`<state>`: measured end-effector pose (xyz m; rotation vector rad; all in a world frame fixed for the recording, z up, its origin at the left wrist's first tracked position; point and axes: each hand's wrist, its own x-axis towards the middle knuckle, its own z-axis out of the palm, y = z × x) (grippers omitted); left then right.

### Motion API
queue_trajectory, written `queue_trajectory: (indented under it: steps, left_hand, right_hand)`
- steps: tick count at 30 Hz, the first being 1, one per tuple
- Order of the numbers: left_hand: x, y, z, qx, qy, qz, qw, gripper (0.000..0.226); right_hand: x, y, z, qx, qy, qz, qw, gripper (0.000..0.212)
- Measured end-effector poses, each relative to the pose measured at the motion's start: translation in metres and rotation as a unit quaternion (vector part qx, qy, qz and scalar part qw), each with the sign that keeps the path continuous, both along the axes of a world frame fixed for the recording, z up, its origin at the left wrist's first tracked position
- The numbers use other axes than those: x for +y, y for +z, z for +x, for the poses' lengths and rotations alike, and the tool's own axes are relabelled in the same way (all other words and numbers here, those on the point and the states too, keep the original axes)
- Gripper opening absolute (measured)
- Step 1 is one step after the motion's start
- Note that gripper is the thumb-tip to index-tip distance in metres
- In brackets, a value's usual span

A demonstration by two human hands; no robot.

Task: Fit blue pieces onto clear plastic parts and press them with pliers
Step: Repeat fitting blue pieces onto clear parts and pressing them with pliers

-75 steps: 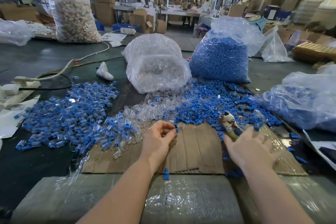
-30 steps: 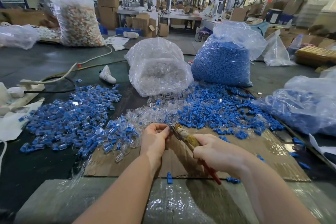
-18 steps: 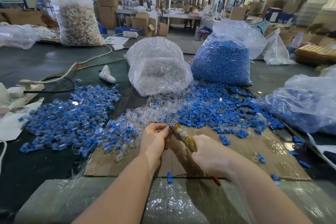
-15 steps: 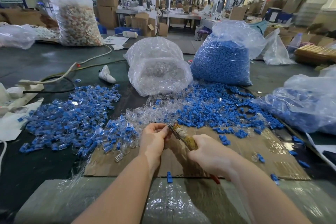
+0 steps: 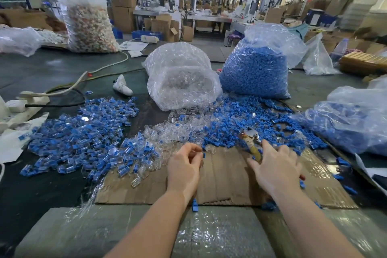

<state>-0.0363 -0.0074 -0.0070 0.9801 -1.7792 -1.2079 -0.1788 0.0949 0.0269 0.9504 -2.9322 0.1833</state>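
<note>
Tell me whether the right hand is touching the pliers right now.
Touching. The head view shows the right hand lying over the yellow handles of the pliers, fingers spread, with the metal head sticking out beyond the fingertips and no gap visible.

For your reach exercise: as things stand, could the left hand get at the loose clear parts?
Probably yes. The left hand hovers beside the clear parts, with only cardboard between; it already pinches a small blue piece, though.
</note>
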Motion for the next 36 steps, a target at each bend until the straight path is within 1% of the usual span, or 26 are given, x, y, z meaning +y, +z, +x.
queue_trajectory:
  steps: [3, 6, 9, 11, 13, 14, 15, 17, 20, 23, 27, 33, 34, 36]
  left_hand:
    - [0.002, 0.001, 0.000, -0.003, -0.006, 0.001, 1.000, 0.030]
    - [0.003, 0.000, 0.000, -0.006, -0.006, -0.008, 1.000, 0.028]
    - [0.003, 0.000, 0.000, -0.016, 0.004, -0.019, 1.000, 0.019]
    - [0.003, 0.000, 0.000, -0.009, 0.008, -0.010, 1.000, 0.020]
    - [0.003, 0.001, 0.000, -0.007, 0.021, -0.009, 1.000, 0.023]
    - [0.002, 0.002, 0.001, -0.011, 0.032, -0.016, 0.999, 0.021]
    - [0.001, 0.004, 0.002, -0.024, 0.045, -0.035, 0.998, 0.017]
    - [-0.004, 0.008, 0.006, -0.075, 0.076, -0.101, 0.989, 0.011]
    - [-0.020, 0.015, 0.019, -0.142, 0.144, -0.211, 0.956, 0.015]
    - [-0.039, 0.019, 0.036, -0.211, 0.204, -0.269, 0.917, 0.017]
    - [-0.057, 0.016, 0.052, -0.304, 0.225, -0.267, 0.887, 0.021]
    - [-0.064, 0.014, 0.055, -0.376, 0.210, -0.242, 0.869, 0.026]
    - [-0.064, 0.014, 0.054, -0.380, 0.210, -0.244, 0.867, 0.026]
    - [-0.060, 0.014, 0.048, -0.349, 0.208, -0.254, 0.878, 0.027]
  right_hand:
    - [0.000, -0.009, -0.007, 0.018, -0.003, 0.025, 1.000, 0.068]
    - [0.002, -0.017, -0.008, 0.029, -0.001, 0.021, 0.999, 0.070]
    - [0.003, -0.019, -0.007, 0.017, -0.003, 0.016, 1.000, 0.069]
    - [0.003, -0.016, -0.005, 0.011, -0.007, 0.023, 1.000, 0.067]
    - [0.001, -0.014, 0.000, 0.045, 0.004, 0.011, 0.999, 0.063]
    - [0.000, -0.012, 0.004, 0.069, 0.021, -0.014, 0.997, 0.059]
    - [-0.002, -0.012, 0.008, 0.086, 0.045, -0.049, 0.994, 0.053]
    - [-0.008, -0.011, 0.017, 0.089, 0.098, -0.112, 0.985, 0.042]
    - [-0.018, -0.015, 0.028, 0.077, 0.145, -0.128, 0.978, 0.034]
    - [-0.024, -0.019, 0.034, 0.058, 0.161, -0.141, 0.975, 0.028]
    - [-0.028, -0.027, 0.038, 0.051, 0.178, -0.136, 0.973, 0.024]
    - [-0.028, -0.037, 0.037, 0.021, 0.174, -0.153, 0.973, 0.030]
    - [-0.028, -0.039, 0.036, 0.016, 0.170, -0.157, 0.973, 0.030]
    - [-0.029, -0.040, 0.037, 0.013, 0.163, -0.155, 0.974, 0.029]
